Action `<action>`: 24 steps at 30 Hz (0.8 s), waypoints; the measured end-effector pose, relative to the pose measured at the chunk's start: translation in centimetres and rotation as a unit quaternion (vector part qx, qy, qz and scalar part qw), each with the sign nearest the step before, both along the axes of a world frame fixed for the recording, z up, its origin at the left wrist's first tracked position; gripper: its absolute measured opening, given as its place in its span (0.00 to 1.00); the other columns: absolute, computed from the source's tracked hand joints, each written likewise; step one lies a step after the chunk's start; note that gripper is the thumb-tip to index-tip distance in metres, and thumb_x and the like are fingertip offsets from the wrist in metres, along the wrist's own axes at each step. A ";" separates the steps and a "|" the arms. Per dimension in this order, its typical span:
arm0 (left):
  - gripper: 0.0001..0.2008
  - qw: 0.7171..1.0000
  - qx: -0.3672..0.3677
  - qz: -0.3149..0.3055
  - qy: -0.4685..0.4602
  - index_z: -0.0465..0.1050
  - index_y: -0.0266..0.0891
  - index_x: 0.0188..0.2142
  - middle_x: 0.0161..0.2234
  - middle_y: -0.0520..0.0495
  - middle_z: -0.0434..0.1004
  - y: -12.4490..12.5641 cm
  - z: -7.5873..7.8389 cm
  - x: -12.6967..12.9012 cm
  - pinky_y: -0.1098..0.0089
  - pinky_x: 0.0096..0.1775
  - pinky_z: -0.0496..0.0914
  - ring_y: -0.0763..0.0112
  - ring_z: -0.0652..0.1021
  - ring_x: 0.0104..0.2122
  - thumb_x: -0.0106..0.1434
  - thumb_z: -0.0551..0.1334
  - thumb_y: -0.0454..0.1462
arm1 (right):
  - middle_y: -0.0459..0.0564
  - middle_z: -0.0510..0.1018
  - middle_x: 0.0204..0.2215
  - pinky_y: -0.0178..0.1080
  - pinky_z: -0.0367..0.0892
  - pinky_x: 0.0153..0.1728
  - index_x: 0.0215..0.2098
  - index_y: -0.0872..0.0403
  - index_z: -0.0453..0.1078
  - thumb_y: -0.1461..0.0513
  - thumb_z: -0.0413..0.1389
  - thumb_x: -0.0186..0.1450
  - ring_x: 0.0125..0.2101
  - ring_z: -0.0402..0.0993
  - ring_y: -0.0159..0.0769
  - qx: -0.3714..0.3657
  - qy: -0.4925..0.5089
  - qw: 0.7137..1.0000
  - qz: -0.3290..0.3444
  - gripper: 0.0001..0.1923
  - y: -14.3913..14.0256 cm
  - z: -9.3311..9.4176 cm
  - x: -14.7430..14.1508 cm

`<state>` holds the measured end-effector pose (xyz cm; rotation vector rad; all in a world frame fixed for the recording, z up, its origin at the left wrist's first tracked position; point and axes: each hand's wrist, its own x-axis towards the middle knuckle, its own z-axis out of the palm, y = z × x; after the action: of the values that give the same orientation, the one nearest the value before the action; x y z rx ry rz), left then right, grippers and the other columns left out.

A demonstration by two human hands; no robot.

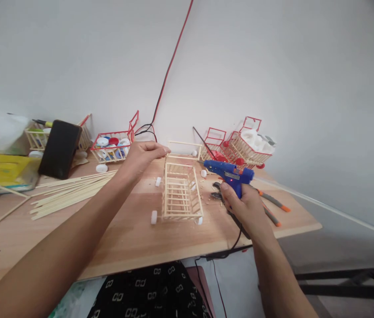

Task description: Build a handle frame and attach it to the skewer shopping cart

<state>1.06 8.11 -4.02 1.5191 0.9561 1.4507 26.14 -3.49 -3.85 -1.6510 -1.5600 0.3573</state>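
A miniature shopping cart point(181, 216) built from thin wooden sticks stands on the table on white round wheels. My left hand point(143, 159) pinches the left end of its stick handle frame point(185, 142) at the cart's far end. In my right hand point(245, 207) is a blue hot glue gun point(228, 172), gripped by its handle with a small red light lit. Its nozzle points left, close to the right side of the handle frame. Whether the tip touches the sticks, I cannot tell.
Pliers point(275, 201) with orange-grey handles lie at right. Loose sticks point(70, 196) are spread at left, near a leaning black phone point(60, 149) and a yellow packet point(1, 172). Red-trimmed carts point(110, 148) line the wall. The glue gun's cord point(236, 242) hangs over the front edge.
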 end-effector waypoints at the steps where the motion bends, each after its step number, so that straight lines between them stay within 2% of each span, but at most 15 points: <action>1: 0.11 1.000 -0.003 0.001 0.001 0.80 0.38 0.25 0.28 0.47 0.79 0.0 0.0 0.0 0.67 0.40 0.67 0.67 0.76 0.33 0.50 0.69 0.44 | 0.46 0.68 0.15 0.35 0.60 0.24 0.22 0.53 0.62 0.45 0.52 0.62 0.21 0.66 0.35 0.001 -0.005 1.000 0.003 0.22 0.0 0.1 0.0; 6: 0.10 1.000 -0.003 -0.008 -0.005 0.80 0.38 0.26 0.28 0.47 0.79 -0.2 0.2 0.0 0.68 0.40 0.67 0.67 0.76 0.33 0.50 0.69 0.44 | 0.45 0.68 0.15 0.36 0.59 0.24 0.23 0.52 0.63 0.45 0.51 0.63 0.20 0.65 0.36 0.012 -0.034 0.999 -0.001 0.22 0.6 -0.3 -0.2; 10: 0.10 1.000 -0.007 -0.001 -0.002 0.80 0.39 0.25 0.28 0.47 0.79 -0.1 0.1 0.0 0.68 0.40 0.67 0.67 0.76 0.33 0.50 0.69 0.43 | 0.45 0.67 0.15 0.35 0.58 0.22 0.22 0.52 0.62 0.43 0.51 0.61 0.20 0.64 0.35 0.014 -0.035 0.999 0.024 0.23 1.3 -0.9 -0.9; 12: 0.10 1.000 -0.004 -0.002 -0.002 0.80 0.39 0.25 0.28 0.47 0.79 -0.1 0.1 0.0 0.68 0.39 0.67 0.67 0.76 0.33 0.50 0.69 0.44 | 0.44 0.65 0.15 0.35 0.57 0.22 0.22 0.52 0.61 0.44 0.51 0.61 0.19 0.62 0.33 -0.003 -0.020 0.998 0.057 0.22 1.4 -0.9 -1.4; 15: 0.10 1.000 0.003 -0.009 0.002 0.80 0.38 0.25 0.28 0.47 0.79 -0.1 0.1 0.0 0.68 0.39 0.67 0.67 0.76 0.33 0.51 0.69 0.44 | 0.42 0.62 0.15 0.33 0.55 0.20 0.23 0.53 0.60 0.46 0.51 0.62 0.18 0.57 0.29 -0.047 0.021 0.989 0.142 0.21 0.7 -0.5 -1.7; 17: 0.10 1.000 0.004 -0.010 0.003 0.80 0.38 0.25 0.28 0.47 0.79 -0.1 0.1 0.0 0.68 0.39 0.67 0.67 0.76 0.33 0.51 0.68 0.44 | 0.41 0.60 0.16 0.32 0.54 0.19 0.24 0.54 0.60 0.47 0.51 0.63 0.18 0.55 0.27 -0.080 0.039 0.977 0.191 0.20 -0.1 -0.2 -1.4; 19: 0.10 1.000 0.001 -0.008 0.001 0.80 0.39 0.25 0.27 0.48 0.79 -0.2 0.2 0.0 0.68 0.39 0.67 0.68 0.76 0.33 0.51 0.69 0.43 | 0.41 0.60 0.17 0.31 0.53 0.18 0.26 0.54 0.61 0.47 0.52 0.62 0.18 0.55 0.26 -0.119 0.044 0.969 0.212 0.19 -0.8 0.0 -0.4; 21: 0.09 1.000 -0.003 -0.007 -0.001 0.80 0.39 0.25 0.28 0.48 0.79 -0.2 0.3 0.0 0.68 0.39 0.67 0.68 0.76 0.33 0.51 0.69 0.43 | 0.41 0.61 0.17 0.31 0.53 0.18 0.27 0.56 0.64 0.47 0.52 0.62 0.17 0.55 0.26 -0.145 0.046 0.970 0.188 0.20 -1.2 0.1 1.2; 24: 0.09 1.000 -0.005 -0.007 -0.001 0.80 0.39 0.25 0.28 0.47 0.80 -0.3 0.3 0.0 0.67 0.40 0.68 0.67 0.76 0.33 0.51 0.68 0.43 | 0.44 0.66 0.17 0.33 0.58 0.20 0.27 0.56 0.66 0.45 0.51 0.62 0.18 0.61 0.29 -0.098 0.040 0.993 0.044 0.23 -1.4 -0.2 4.5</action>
<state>1.09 7.77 -3.67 1.5138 0.9487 1.4350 30.65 -4.86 -4.00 -1.6961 -1.5811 0.6333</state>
